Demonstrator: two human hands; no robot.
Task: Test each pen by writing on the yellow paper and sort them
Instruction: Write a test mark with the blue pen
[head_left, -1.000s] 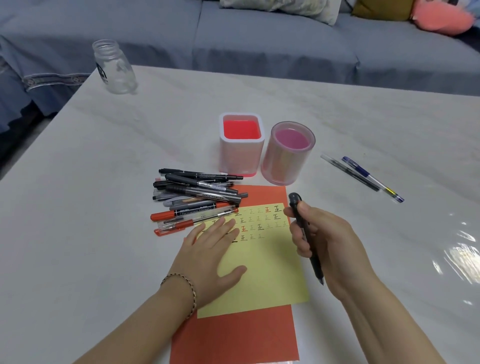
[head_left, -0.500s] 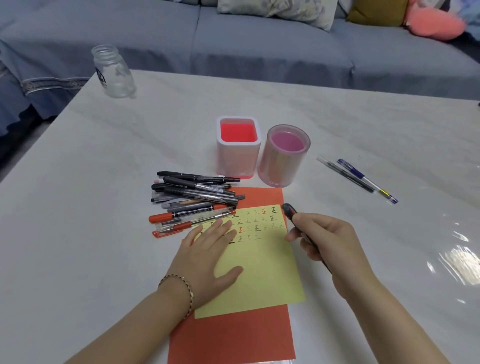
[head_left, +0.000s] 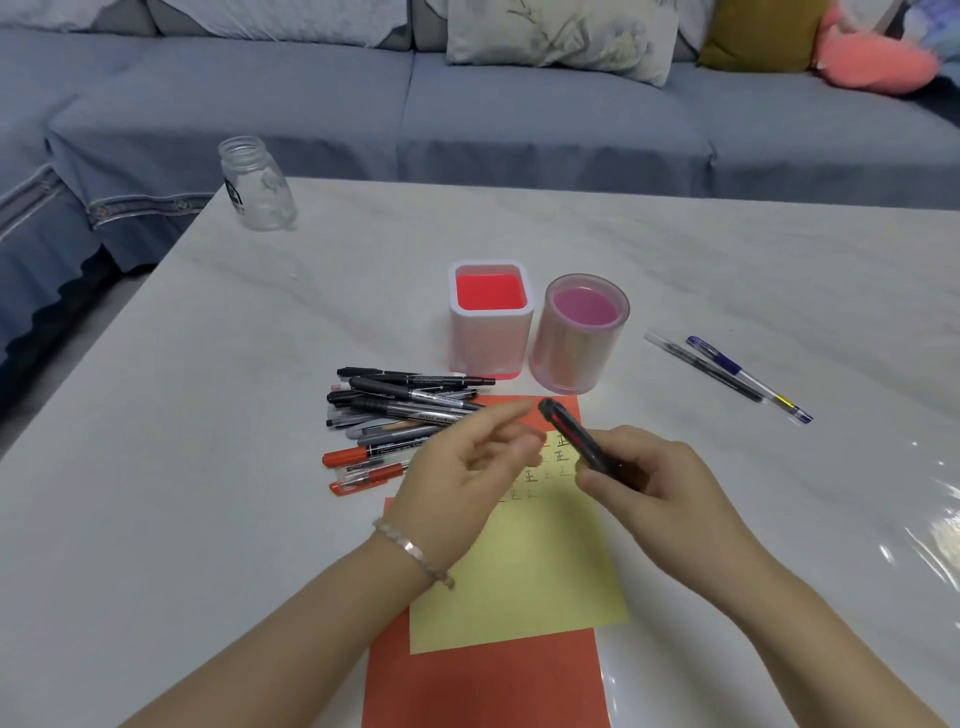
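Observation:
My right hand grips a black pen with red marking, its capped end pointing up and left over the yellow paper. My left hand hovers above the paper's upper left, fingers loosely spread and blurred, close to the pen's end. The yellow paper lies on a red sheet and carries rows of small written marks near its top. A pile of several black, grey and red pens lies left of the paper. Two pens lie apart at the right.
A square pink holder and a round pink holder stand behind the paper. A clear glass jar stands at the table's far left corner. A blue-grey sofa with cushions runs behind the table.
My left hand has lifted off the yellow paper and moved up toward the pen. My right hand has tilted the pen so its end points toward the left hand.

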